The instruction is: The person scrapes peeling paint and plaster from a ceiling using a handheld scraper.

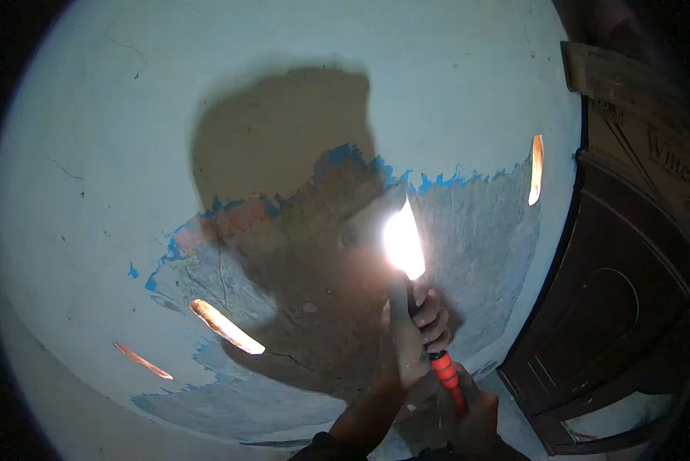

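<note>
A tool like a wall scraper, with a red-and-black handle (pixel 443 373), slants up toward the wall. Its flat blade (pixel 405 242) glares white, so the edge is hard to make out, and whether it touches the wall I cannot tell. Up near the base of the blade, my left hand (pixel 410 330) is closed around the tool. Below it, my right hand (pixel 475 411) grips the red end of the handle. Before me the pale blue wall (pixel 468 92) has a large bare grey patch (pixel 475 246) edged with ragged blue flakes of old paint.
A big dark shadow (pixel 283 146) covers the middle of the wall. Bright streaks of light (pixel 228 327) lie on it. On the right stands a dark brown wooden door or cabinet panel (pixel 621 284), with printed cardboard (pixel 637 146) above. Thin cracks run through the upper left paint.
</note>
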`<move>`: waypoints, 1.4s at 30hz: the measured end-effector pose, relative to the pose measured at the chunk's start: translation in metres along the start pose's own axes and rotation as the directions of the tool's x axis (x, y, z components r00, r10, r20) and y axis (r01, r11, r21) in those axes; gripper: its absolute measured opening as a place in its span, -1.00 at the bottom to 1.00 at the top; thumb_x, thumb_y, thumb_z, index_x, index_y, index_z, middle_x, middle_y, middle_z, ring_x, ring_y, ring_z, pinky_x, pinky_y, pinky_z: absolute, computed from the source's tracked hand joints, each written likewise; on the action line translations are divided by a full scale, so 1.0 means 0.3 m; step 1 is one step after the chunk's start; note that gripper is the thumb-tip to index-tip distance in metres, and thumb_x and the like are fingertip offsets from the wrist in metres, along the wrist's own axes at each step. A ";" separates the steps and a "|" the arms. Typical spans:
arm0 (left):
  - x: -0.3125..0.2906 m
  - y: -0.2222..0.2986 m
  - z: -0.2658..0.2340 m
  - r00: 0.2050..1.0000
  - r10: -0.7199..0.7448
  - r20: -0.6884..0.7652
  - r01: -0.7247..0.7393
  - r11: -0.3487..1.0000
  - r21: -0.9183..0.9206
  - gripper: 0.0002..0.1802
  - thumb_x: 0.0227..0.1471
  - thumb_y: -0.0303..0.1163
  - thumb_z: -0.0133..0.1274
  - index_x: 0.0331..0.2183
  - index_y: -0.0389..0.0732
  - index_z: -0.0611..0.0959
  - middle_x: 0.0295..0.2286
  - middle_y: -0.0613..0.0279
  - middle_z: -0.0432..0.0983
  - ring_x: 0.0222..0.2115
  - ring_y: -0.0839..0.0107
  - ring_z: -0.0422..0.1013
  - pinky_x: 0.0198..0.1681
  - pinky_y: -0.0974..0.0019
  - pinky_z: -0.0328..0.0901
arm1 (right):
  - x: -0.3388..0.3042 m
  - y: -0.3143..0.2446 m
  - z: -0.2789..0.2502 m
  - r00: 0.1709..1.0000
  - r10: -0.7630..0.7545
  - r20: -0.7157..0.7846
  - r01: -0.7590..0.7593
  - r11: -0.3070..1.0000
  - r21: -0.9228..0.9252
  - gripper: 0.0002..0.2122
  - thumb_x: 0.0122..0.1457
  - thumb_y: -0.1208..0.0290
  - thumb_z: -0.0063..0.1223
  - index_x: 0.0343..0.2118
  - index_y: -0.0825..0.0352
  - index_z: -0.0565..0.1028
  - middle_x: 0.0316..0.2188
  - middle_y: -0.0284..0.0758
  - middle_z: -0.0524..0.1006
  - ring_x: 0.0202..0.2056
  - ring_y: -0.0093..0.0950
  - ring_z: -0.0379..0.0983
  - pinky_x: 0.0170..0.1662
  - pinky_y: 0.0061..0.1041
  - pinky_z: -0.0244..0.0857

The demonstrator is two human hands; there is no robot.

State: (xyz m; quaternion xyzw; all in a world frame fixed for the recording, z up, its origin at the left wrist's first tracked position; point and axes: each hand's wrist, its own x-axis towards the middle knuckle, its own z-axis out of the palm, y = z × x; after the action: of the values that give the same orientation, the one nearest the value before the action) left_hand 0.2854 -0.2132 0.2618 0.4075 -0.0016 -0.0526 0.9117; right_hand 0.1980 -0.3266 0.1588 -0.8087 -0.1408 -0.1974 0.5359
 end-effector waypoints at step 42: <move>-0.187 -0.557 -0.991 0.697 0.126 -0.706 0.182 0.921 0.344 -0.67 0.06 -0.11 0.05 -0.60 -0.08 0.45 -0.72 0.47 0.25 -0.75 0.63 0.11 -0.70 0.43 -0.03 | -0.552 0.954 0.795 0.750 0.075 0.657 -0.076 0.997 -0.026 -0.72 0.09 0.26 0.06 -0.48 0.44 0.41 -0.70 -0.15 0.41 -0.61 -0.39 0.41 -0.56 -0.31 0.15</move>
State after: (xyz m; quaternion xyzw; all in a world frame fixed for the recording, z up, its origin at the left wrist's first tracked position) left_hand 0.2273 -0.0974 -0.0587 0.5673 0.3492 0.0973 0.7394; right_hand 0.2178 -0.2196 -0.2341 -0.8309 -0.2875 0.1213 0.4607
